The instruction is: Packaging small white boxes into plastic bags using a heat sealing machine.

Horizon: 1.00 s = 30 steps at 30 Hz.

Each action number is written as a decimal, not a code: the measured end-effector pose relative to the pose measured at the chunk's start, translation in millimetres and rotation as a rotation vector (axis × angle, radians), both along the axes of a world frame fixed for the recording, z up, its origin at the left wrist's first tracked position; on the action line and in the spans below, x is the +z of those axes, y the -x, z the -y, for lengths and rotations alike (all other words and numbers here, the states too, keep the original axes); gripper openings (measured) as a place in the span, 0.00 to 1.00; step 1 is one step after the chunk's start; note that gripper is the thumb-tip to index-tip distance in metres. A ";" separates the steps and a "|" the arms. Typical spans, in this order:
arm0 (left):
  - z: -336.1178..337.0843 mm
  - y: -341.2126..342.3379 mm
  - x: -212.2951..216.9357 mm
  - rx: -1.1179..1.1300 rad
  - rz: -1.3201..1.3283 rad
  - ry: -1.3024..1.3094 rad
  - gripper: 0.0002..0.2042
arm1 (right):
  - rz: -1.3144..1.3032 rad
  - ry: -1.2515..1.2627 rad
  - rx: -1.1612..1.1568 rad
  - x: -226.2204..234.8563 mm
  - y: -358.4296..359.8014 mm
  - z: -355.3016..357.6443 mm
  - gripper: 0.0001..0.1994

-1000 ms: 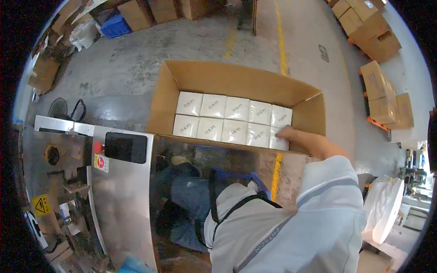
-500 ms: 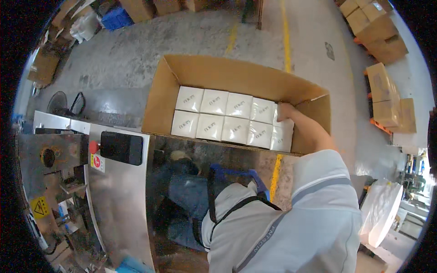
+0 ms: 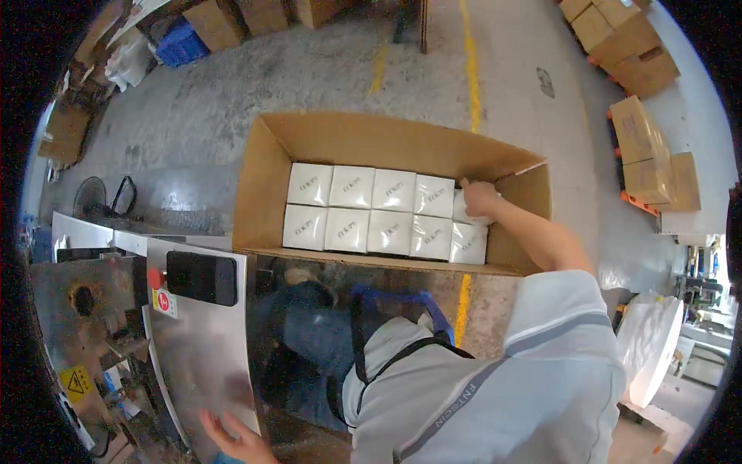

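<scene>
In front of me a cardboard carton (image 3: 371, 131) stands with its top open. Two rows of white square packs (image 3: 393, 189) in shiny clear wrap fill most of it. My right hand (image 3: 482, 199) reaches into the right end, its bent fingers closed over the last white pack (image 3: 459, 206) of the far row and partly covering it. One finger lies at that pack's far left corner. My left hand (image 3: 232, 442) shows at the lower left, beside the steel machine panel (image 3: 205, 340), fingers spread and nothing in them.
A black phone-like slab (image 3: 202, 278) lies on the machine top by a red button (image 3: 156, 278). A fan (image 3: 90, 197) stands beyond the machine. Stacked cartons (image 3: 648, 158) on pallets line the right. A blue crate (image 3: 182, 43) sits far left. A white wrapped roll (image 3: 651, 352) is at right.
My left hand has come into view at the lower left. My right hand stays at the carton's right end, its fingers shifted over the pack. The whole view has moved slightly.
</scene>
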<state>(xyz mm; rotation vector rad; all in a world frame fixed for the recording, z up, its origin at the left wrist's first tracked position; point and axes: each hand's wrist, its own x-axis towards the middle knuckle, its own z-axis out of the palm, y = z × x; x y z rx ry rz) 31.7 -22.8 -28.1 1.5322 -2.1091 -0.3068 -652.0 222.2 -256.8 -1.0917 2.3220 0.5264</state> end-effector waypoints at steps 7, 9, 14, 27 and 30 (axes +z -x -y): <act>-19.0 97.5 27.1 0.024 -0.295 -0.057 0.20 | 0.676 0.555 -0.820 129.8 -22.9 53.7 0.31; -20.3 149.9 30.9 -0.089 -0.399 -0.369 0.23 | 1.004 0.761 -0.962 120.8 -35.0 54.2 0.30; -17.1 255.3 -7.9 -0.321 -0.818 -0.991 0.42 | 1.529 0.917 -1.032 157.4 -140.2 114.2 0.29; -16.1 277.4 -7.4 -0.274 -1.011 -0.990 0.41 | 1.778 0.875 -0.432 207.0 -189.5 116.3 0.31; -30.0 236.6 -13.7 -0.195 -0.766 -0.884 0.42 | 1.530 0.613 -0.603 131.7 -116.6 109.0 0.19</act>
